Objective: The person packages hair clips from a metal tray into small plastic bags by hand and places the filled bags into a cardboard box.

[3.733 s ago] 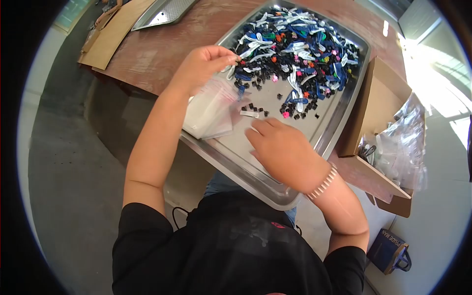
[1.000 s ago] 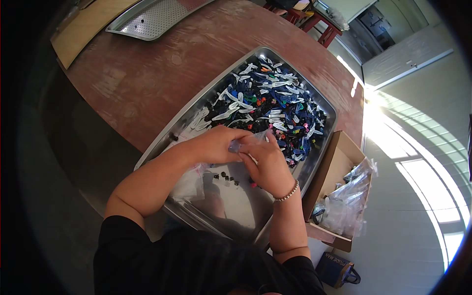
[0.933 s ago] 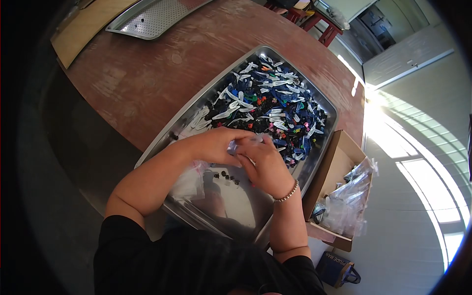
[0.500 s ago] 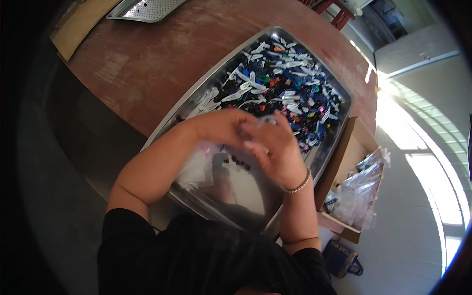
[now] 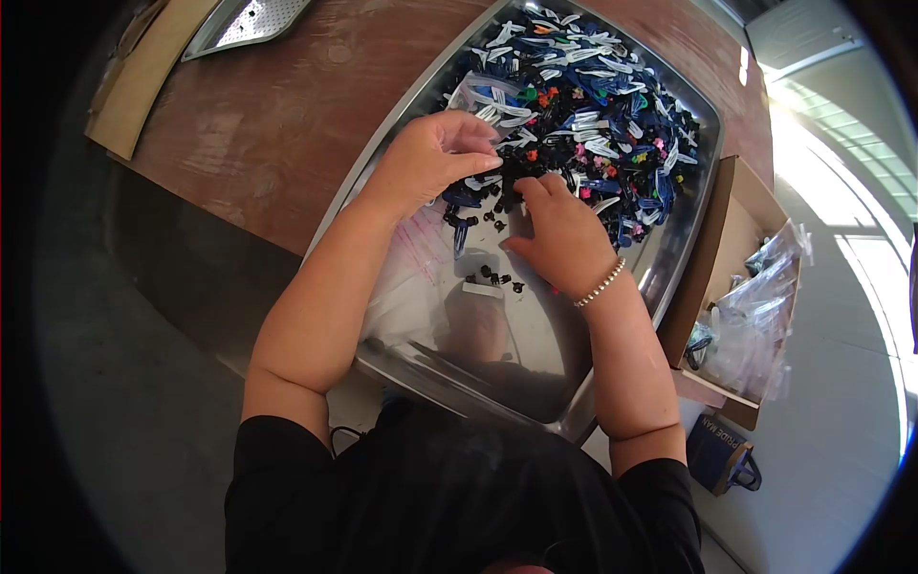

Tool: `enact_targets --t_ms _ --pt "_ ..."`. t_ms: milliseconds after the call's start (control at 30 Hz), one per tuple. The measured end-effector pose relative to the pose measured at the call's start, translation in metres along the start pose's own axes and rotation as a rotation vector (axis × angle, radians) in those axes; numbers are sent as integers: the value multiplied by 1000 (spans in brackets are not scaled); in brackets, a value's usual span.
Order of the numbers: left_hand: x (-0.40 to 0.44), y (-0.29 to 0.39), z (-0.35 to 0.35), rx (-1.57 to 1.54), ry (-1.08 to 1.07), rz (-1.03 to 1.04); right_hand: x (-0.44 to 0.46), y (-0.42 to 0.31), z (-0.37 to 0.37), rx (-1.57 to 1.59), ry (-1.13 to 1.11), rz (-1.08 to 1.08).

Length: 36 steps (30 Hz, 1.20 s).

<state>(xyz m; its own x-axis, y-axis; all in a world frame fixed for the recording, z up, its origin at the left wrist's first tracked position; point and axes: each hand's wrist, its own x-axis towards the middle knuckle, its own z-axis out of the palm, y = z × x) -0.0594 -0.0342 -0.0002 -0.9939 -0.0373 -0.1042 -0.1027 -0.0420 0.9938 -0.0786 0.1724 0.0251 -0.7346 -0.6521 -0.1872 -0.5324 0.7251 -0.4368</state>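
Note:
A large metal tray (image 5: 356, 182) holds a heap of hair clips (image 5: 598, 143): white and blue snap clips, small black claw clips and bright flower-shaped ones. My left hand (image 5: 426, 163) is over the heap's near left side, thumb and fingers apart and curved. Just beyond its fingers lies a clear plastic bag (image 5: 473, 93) with clips in or under it; whether the fingers touch it I cannot tell. My right hand (image 5: 566, 234) reaches the heap's near edge, fingertips among black claw clips (image 5: 512, 182), thumb spread away. A few loose black claw clips (image 5: 492, 275) lie nearer me.
A stack of clear bags (image 5: 406, 277) lies at the tray's left side, partly under my left forearm. Right of the tray stands a cardboard box (image 5: 712, 249) with filled plastic bags (image 5: 751, 320). A perforated metal tray (image 5: 244, 24) and a board (image 5: 143, 86) are at the far left.
My hands were close together and blurred, with something clear between them. Now they are apart over the clips, and a clear bag lies beyond my left hand. The view has shifted.

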Motion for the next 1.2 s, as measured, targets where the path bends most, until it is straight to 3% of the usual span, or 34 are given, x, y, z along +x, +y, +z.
enact_targets --t_ms 300,767,933,1200 --pt "1 -1 -2 -29 -62 -2 15 2 36 111 272 -92" --pt "0 -2 -2 25 -72 25 2 -7 17 61 135 77" --pt "0 -2 -2 59 -70 11 6 5 20 201 66 -38" --pt "2 -10 -3 62 -77 26 13 18 16 171 109 -153"
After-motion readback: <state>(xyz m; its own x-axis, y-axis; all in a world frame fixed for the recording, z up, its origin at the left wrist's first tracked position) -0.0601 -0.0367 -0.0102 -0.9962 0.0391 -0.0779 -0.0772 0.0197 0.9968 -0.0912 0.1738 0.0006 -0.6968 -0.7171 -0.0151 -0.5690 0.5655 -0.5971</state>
